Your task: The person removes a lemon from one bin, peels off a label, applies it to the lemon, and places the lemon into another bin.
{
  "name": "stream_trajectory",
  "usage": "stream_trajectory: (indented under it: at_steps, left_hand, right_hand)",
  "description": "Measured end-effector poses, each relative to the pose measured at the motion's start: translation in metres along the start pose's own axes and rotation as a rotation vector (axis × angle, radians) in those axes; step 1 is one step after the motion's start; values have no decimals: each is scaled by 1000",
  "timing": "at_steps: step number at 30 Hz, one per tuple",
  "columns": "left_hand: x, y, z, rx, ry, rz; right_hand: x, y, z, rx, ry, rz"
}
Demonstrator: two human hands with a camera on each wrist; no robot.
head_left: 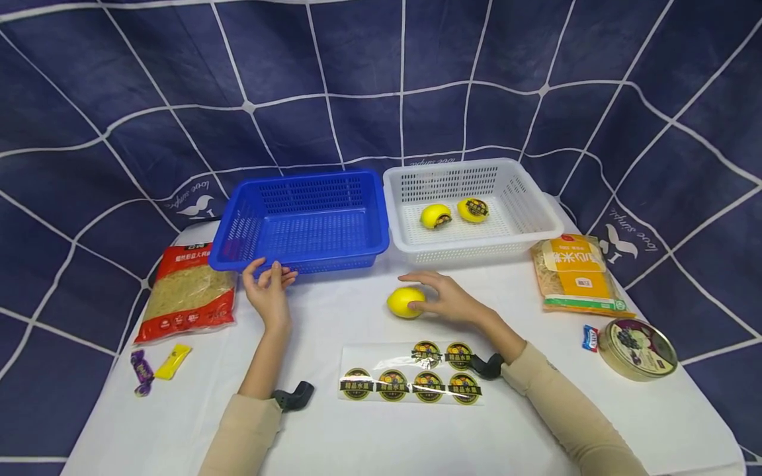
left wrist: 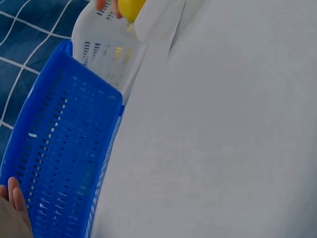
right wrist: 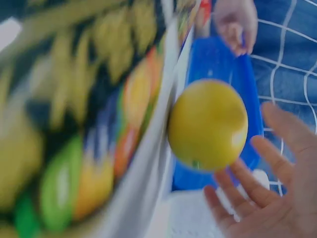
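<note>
A yellow lemon (head_left: 405, 302) lies on the white cloth in front of the baskets. My right hand (head_left: 443, 299) is at its right side, thumb against the fruit and the other fingers spread above it. In the right wrist view the fingertips reach the lemon (right wrist: 208, 124) without curling round it. My left hand (head_left: 268, 291) is at the front rim of the blue basket (head_left: 303, 266), fingers loosely bent and holding nothing. Two lemons with dark stickers, one lemon (head_left: 436, 216) and another lemon (head_left: 473, 210), lie in the white basket (head_left: 470, 248).
A sheet of round fruit stickers (head_left: 375, 357) lies near the front. On the left are a red pasta bag (head_left: 187, 291), a purple candy (head_left: 142, 372) and a yellow candy (head_left: 173, 361). On the right are an orange-fronted bag (head_left: 577, 274), a small blue packet (head_left: 590, 338) and a round tin (head_left: 638, 348).
</note>
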State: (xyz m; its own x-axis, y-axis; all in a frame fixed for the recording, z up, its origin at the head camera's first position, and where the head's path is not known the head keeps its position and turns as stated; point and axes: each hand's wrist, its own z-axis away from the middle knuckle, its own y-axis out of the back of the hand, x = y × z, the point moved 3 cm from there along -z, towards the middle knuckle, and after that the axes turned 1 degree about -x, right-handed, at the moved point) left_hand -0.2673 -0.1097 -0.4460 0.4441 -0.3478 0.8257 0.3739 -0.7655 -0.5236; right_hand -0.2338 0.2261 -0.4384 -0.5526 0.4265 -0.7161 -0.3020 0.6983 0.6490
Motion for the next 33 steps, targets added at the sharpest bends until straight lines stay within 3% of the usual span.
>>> stream_trajectory:
  at_steps: [4,6,8,11,15,19,22,24,27,30,33]
  left_hand:
    - [10,-8,9,-1,-29,-17]
    - [19,-18,17,-44,-55,-21]
    - [27,-29,28,-131,-87,-54]
    - [36,-47,51,-343,-106,-162]
    - [29,-59,86,-693,-78,-424]
    - [11,-54,120,-987,-60,-708]
    - [-2,-45,136,-1132,-79,-887]
    - [-9,-39,142,-1195,-121,-981]
    - [-14,-35,146,-1237,-202,-1075]
    - [-17,-34,146,-1246,-234,-1080]
    - [-21,-33,144,-1240,-202,-1049]
  right_hand:
    - [-11,13,4,36,18,5]
    - [-16,20,10,48,23,-1]
    - [-20,25,18,45,4,-27]
    - [-23,29,34,18,-46,-87]
    - [-22,25,56,-41,-125,-140]
    - [-19,14,69,-110,-185,-176]
    - [-14,7,74,-157,-205,-188]
    - [-8,4,76,-182,-208,-184]
    - [-4,-1,76,-206,-190,-179]
    - [-8,-4,75,-211,-170,-160]
    - [-18,-4,71,-215,-157,-156]
